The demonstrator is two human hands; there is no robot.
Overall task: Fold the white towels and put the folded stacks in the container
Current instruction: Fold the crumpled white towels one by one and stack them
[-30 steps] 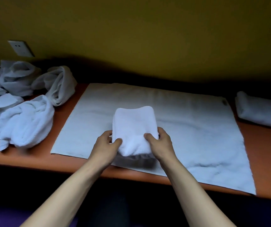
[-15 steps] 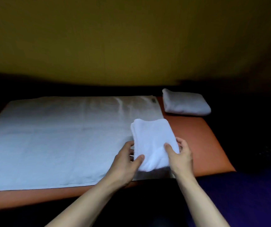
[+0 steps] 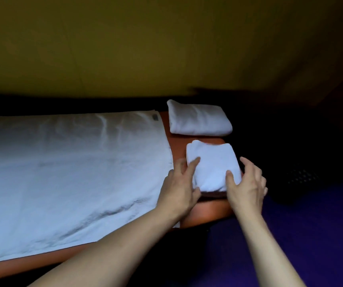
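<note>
The folded white towel [image 3: 213, 164] lies at the right end of the orange table [image 3: 205, 212], near its front edge. The left hand [image 3: 180, 187] touches the towel's left side with fingers extended, not grasping. The right hand [image 3: 247, 183] holds the right side, thumb on top, fingers curved round the edge. A second folded towel [image 3: 199, 119] lies at the far right corner. A large spread towel [image 3: 69, 168] covers the surface to the left.

Both forearms bare to the frame edge; no sleeves in view. Left hand [image 3: 180, 188] and right hand [image 3: 247, 186] bare, ungloved.
</note>
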